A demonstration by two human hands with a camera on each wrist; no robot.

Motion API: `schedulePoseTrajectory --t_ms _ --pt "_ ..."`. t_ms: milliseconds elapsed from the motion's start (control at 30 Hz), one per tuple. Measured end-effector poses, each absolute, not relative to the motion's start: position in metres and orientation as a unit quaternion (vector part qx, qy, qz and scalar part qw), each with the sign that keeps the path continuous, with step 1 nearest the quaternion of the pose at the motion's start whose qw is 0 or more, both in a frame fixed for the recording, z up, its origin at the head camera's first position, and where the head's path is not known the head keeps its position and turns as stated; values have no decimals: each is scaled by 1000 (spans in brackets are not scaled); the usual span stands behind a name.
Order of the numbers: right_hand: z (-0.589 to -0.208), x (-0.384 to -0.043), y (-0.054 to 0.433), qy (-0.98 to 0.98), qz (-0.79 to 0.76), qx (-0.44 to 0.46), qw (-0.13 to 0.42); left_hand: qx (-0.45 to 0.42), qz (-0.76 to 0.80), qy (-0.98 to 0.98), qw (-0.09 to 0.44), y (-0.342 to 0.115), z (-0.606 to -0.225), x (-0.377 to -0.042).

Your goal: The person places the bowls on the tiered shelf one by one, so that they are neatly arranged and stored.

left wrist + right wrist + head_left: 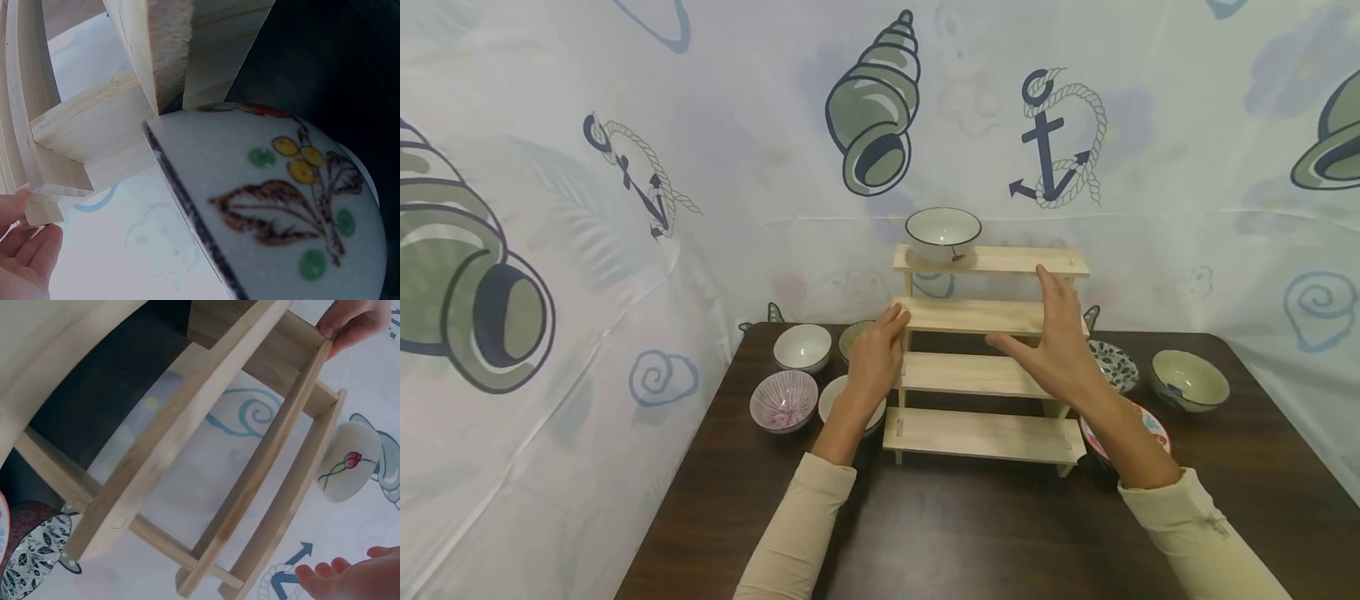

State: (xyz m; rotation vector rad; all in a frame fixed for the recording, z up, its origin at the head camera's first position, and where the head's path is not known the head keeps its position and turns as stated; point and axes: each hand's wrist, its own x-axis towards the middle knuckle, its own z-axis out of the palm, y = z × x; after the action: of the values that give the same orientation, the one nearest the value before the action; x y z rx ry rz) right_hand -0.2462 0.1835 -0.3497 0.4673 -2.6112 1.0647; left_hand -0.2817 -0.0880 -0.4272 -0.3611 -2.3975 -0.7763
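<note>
A pale wooden four-step display stand (981,432) stands on the dark table. My left hand (877,354) grips the left end of its second step from the top; in the left wrist view thumb and fingers (45,250) pinch that wooden end. My right hand (1060,350) hovers over the stand's right side, fingers spread and holding nothing. On the top step, toward its left, sits a white dark-rimmed bowl (943,236); a red flower shows on its side in the right wrist view. Close to my left wrist, a white bowl (275,206) bears painted leaves and yellow berries.
Left of the stand are a white bowl (803,347), a purple-streaked bowl (783,402) and a greenish bowl (852,333) partly behind my hand. To the right are a black-patterned bowl (1115,367), a red-rimmed bowl (1153,427) and a pale green bowl (1190,381). Printed cloth hangs behind.
</note>
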Motion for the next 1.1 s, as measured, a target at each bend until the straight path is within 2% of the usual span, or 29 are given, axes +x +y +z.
schedulePoseTrajectory --t_ms 533,1100 --pt "-363 -232 200 -908 375 137 124 -142 -294 -897 299 -90 -428 -282" --pt "-383 -229 227 -904 373 140 155 -137 -297 -898 293 -89 -426 -281"
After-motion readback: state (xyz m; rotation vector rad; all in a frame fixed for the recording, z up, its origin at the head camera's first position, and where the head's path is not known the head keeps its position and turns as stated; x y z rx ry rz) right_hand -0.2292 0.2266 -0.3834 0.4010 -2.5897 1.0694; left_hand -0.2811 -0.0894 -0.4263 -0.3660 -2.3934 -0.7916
